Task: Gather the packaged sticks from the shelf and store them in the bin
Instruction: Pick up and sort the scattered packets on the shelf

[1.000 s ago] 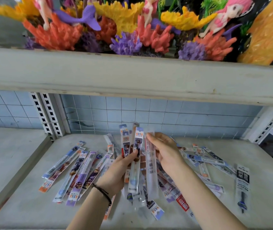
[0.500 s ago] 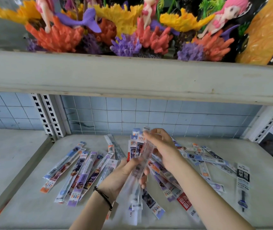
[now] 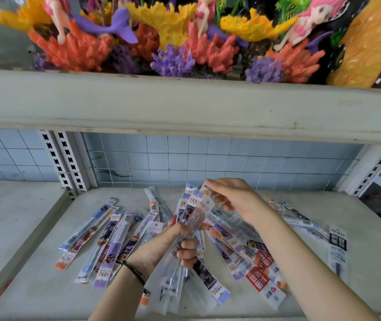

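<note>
Grey shelf [image 3: 34, 286]; stick bundle [image 3: 194, 216] clamped in left grip [image 3: 168, 244], top pinched by right grip [image 3: 238, 200].

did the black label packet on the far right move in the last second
No. The black-label packet lies in the same spot near the right end of the shelf, at the same offset from the right upright.
</note>
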`<state>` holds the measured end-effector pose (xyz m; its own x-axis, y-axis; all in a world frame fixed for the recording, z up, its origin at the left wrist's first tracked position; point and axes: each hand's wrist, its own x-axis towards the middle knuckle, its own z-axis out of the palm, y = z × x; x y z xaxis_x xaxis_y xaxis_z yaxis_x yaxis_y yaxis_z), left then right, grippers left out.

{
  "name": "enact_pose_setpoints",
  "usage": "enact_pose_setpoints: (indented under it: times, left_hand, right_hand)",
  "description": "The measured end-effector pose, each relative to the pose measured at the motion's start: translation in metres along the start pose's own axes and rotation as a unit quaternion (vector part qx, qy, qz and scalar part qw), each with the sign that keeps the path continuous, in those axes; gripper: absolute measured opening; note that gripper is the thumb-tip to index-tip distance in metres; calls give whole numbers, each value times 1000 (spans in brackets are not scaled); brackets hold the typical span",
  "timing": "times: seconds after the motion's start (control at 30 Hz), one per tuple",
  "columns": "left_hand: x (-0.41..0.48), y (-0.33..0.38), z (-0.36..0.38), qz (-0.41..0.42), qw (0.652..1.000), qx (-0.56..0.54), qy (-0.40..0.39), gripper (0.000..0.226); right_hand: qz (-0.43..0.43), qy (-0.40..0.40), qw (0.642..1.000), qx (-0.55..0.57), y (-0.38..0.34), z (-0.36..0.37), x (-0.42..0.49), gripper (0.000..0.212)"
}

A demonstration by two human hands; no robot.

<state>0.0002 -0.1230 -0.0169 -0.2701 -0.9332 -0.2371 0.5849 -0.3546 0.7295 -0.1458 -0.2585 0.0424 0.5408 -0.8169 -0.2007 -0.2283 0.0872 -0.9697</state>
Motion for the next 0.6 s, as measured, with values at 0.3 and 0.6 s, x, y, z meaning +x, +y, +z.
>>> enact_pose_setpoints:
  times: [0.3,0.6]
  left_hand:
    - [0,1,-21,95,995,-22,35,45]
    - [25,7,-5,231,955,-66,176,30]
  right_hand:
    - [-3,126,944,306,18,-27,6,13]
    - [92,-20,986,136,38,5,-13,22]
